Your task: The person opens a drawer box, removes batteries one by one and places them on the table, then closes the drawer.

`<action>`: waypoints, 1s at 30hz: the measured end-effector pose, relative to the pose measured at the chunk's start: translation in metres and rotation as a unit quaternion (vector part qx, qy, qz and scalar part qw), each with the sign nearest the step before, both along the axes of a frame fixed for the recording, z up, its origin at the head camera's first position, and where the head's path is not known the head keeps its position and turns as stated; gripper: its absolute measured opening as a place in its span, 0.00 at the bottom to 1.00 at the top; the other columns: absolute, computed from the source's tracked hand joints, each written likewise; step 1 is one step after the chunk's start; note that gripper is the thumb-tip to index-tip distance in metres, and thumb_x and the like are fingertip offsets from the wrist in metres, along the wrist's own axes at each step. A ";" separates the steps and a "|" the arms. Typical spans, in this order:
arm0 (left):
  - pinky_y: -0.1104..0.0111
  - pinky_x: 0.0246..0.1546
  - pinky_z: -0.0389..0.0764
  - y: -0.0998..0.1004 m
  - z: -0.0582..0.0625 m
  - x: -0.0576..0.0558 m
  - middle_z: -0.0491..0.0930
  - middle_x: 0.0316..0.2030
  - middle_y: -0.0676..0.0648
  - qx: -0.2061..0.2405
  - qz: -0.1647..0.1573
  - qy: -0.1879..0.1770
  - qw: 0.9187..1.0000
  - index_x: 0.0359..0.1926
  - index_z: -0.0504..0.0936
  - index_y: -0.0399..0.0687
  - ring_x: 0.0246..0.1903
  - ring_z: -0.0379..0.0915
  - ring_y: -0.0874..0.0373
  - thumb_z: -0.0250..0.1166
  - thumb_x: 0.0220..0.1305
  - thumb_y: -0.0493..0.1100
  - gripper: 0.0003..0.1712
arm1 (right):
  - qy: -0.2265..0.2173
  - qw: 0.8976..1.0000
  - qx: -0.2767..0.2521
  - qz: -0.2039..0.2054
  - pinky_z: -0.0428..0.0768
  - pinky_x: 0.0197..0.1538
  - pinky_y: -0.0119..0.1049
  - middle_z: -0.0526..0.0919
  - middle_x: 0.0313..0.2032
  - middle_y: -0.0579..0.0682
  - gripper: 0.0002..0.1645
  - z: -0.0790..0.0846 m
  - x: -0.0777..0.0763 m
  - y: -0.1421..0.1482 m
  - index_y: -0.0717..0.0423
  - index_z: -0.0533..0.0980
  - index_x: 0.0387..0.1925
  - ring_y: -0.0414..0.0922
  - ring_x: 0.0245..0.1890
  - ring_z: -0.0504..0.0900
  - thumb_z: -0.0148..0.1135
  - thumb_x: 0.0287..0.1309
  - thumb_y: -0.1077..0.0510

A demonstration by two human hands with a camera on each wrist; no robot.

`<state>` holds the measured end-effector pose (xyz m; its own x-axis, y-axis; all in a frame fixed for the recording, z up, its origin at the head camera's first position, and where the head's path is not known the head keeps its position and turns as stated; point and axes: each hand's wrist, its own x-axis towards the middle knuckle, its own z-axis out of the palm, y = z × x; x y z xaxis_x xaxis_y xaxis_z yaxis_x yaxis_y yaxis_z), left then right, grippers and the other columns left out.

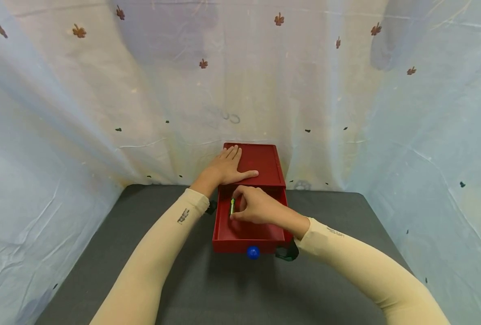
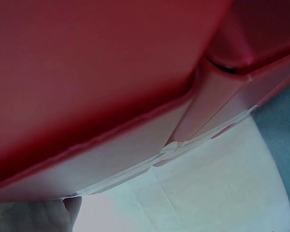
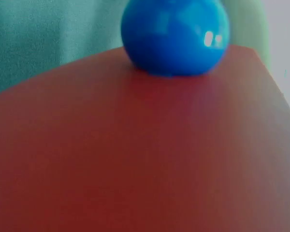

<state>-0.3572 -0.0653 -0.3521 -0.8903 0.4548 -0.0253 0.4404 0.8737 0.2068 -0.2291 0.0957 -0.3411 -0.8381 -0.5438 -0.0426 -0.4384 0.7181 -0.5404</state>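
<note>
A red box (image 1: 261, 162) stands at the back of the table with its drawer (image 1: 232, 246) pulled out toward me. My left hand (image 1: 225, 168) rests flat on the box's top, fingers straight and thumb spread to the right. Inside the drawer's left half, my right hand (image 1: 260, 207) pinches a small green battery (image 1: 232, 206) by its ends between thumb and forefinger. On the drawer's front is a round blue knob (image 1: 253, 252), seen close up in the right wrist view. The left wrist view is mostly filled by the red box's side (image 2: 87, 72).
A dark grey table (image 1: 326, 280) lies under the box. Behind and to both sides hangs a pale sheet (image 1: 256, 99) with small leaf prints. Black wrist straps (image 1: 288, 251) show beside the drawer.
</note>
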 end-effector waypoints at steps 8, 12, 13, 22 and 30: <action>0.55 0.86 0.33 0.000 -0.001 -0.002 0.36 0.87 0.40 -0.003 0.001 0.001 1.000 0.87 0.39 0.40 0.86 0.29 0.46 0.45 0.71 0.84 0.66 | 0.002 1.000 -0.017 -0.009 0.84 0.37 0.35 0.84 0.30 0.45 0.29 0.009 0.003 0.023 0.59 0.78 0.60 0.41 0.29 0.81 0.79 0.63 0.52; 0.55 0.86 0.34 0.000 -0.001 -0.002 0.36 0.87 0.40 -0.004 0.003 0.003 1.000 0.87 0.40 0.40 0.86 0.30 0.46 0.45 0.71 0.84 0.67 | 0.002 0.999 -0.033 -0.009 0.85 0.37 0.36 0.84 0.30 0.45 0.29 0.014 0.006 0.034 0.59 0.78 0.59 0.41 0.30 0.82 0.79 0.64 0.52; 0.55 0.86 0.34 0.000 -0.001 -0.002 0.37 0.87 0.40 -0.004 0.004 0.003 1.000 0.87 0.40 0.40 0.86 0.30 0.46 0.45 0.71 0.84 0.67 | 0.001 0.999 -0.037 -0.010 0.85 0.38 0.36 0.84 0.31 0.45 0.28 0.015 0.006 0.037 0.59 0.78 0.59 0.42 0.30 0.82 0.79 0.64 0.51; 0.55 0.86 0.34 0.000 -0.002 -0.002 0.36 0.87 0.41 -0.005 0.005 -0.001 1.000 0.87 0.39 0.41 0.86 0.29 0.47 0.45 0.70 0.85 0.67 | 0.004 0.997 -0.069 -0.014 0.85 0.42 0.39 0.84 0.31 0.47 0.28 0.023 0.010 0.063 0.60 0.77 0.59 0.43 0.31 0.82 0.78 0.65 0.53; 0.56 0.86 0.35 0.002 0.000 0.000 0.37 0.87 0.41 -0.008 0.006 0.000 1.000 0.87 0.39 0.41 0.86 0.30 0.47 0.44 0.69 0.86 0.68 | 0.010 0.995 -0.098 -0.010 0.85 0.44 0.40 0.83 0.31 0.48 0.30 0.023 0.009 0.089 0.61 0.75 0.62 0.45 0.32 0.82 0.77 0.66 0.55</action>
<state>-0.3570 -0.0637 -0.3520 -0.8960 0.4428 -0.0321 0.4292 0.8824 0.1931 -0.2203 0.1849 -0.3177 -0.8485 -0.5234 0.0788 -0.4371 0.6091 -0.6618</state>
